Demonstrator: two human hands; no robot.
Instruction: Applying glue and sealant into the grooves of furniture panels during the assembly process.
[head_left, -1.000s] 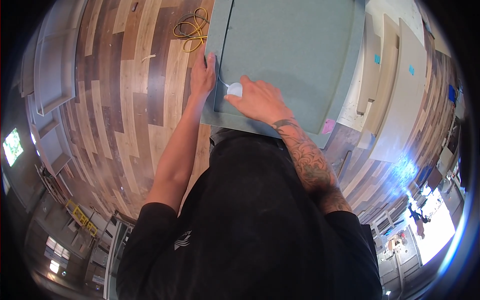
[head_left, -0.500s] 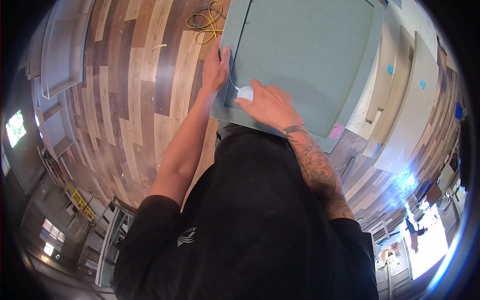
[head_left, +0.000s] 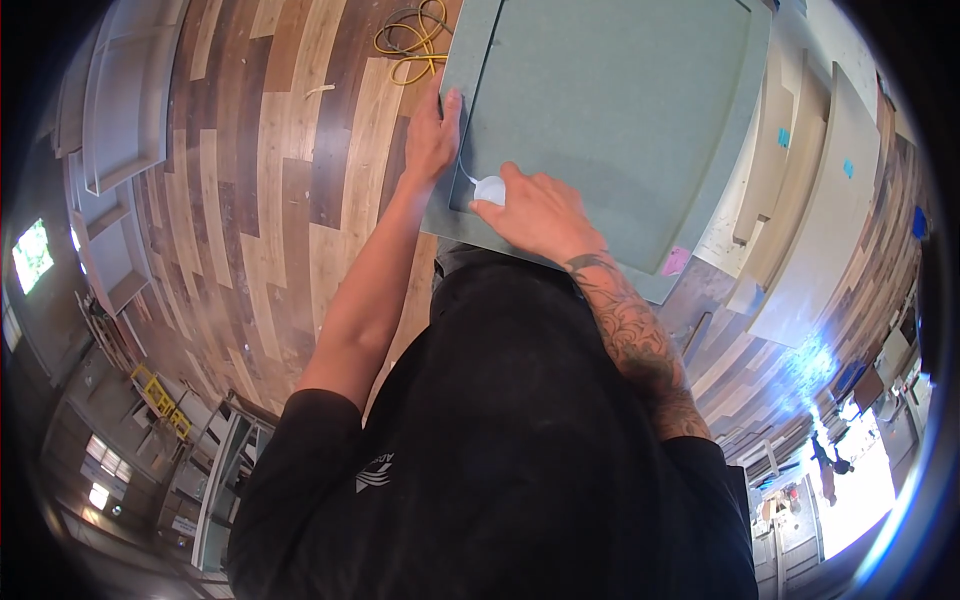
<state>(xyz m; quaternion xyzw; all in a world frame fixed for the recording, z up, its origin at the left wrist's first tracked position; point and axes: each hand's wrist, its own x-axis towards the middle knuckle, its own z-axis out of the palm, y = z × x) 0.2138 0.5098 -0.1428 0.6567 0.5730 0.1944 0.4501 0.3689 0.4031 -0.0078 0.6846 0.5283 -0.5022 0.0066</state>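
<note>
A large grey-green framed panel, like a cabinet door with a recessed centre, lies in front of me. My left hand grips its left edge, the thumb on top of the frame and the fingers over the side, partly hidden. Closed in my right hand is a small white squeeze bottle with a thin nozzle. The nozzle points up and left to the inner groove of the left frame rail, near the panel's near-left corner. A pink patch marks the near-right corner.
A looped yellow cord lies on the plank floor beyond my left hand. Long pale boards with blue tape stand to the right. Open pale cabinet frames are at the far left. Another person shows by the bright doorway.
</note>
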